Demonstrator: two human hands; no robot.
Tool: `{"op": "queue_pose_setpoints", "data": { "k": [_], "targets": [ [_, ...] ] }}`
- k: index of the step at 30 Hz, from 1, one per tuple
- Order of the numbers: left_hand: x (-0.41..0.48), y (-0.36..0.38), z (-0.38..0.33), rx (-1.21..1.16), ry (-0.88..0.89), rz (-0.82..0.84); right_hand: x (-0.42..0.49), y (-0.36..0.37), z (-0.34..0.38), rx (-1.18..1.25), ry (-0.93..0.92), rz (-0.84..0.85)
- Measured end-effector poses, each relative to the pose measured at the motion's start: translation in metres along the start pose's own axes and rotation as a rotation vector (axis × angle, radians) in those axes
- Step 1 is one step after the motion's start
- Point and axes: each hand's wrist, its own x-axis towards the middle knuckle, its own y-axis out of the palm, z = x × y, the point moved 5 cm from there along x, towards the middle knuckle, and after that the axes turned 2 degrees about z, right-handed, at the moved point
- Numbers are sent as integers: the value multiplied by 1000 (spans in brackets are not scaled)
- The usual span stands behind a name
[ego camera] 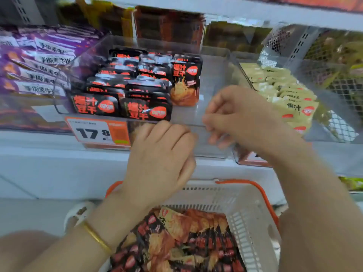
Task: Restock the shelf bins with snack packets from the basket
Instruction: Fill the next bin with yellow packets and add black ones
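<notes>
A clear plastic bin on the shelf holds rows of black-and-orange snack packets in its left half; its right half is bare. My left hand is at the bin's front wall, fingers curled at the rim with the tips hidden. My right hand, blurred, curls its fingers round the front rim further right. Neither hand shows a packet in it. Below, a white basket with orange handles holds several more black-and-orange packets.
Purple packets fill the bin to the left, pale green packets the bin to the right. An orange price tag hangs on the bin's front. A higher shelf overhangs close above.
</notes>
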Motion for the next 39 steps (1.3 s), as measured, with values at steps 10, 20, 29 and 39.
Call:
{"op": "queue_pose_setpoints", "data": {
  "k": [10,20,29,39],
  "targets": [
    [-80,98,-22,51,-4,772,-67,148,-266,-504,579,664],
    [-99,116,9,197,-112,918,-86,224,-337,168,1032,284],
    [-99,131,7,87,-217,1036,-84,190,-326,470,1103,93],
    [-72,139,-12,-591,-892,898,-106,64,-223,525,762,120]
  ]
}}
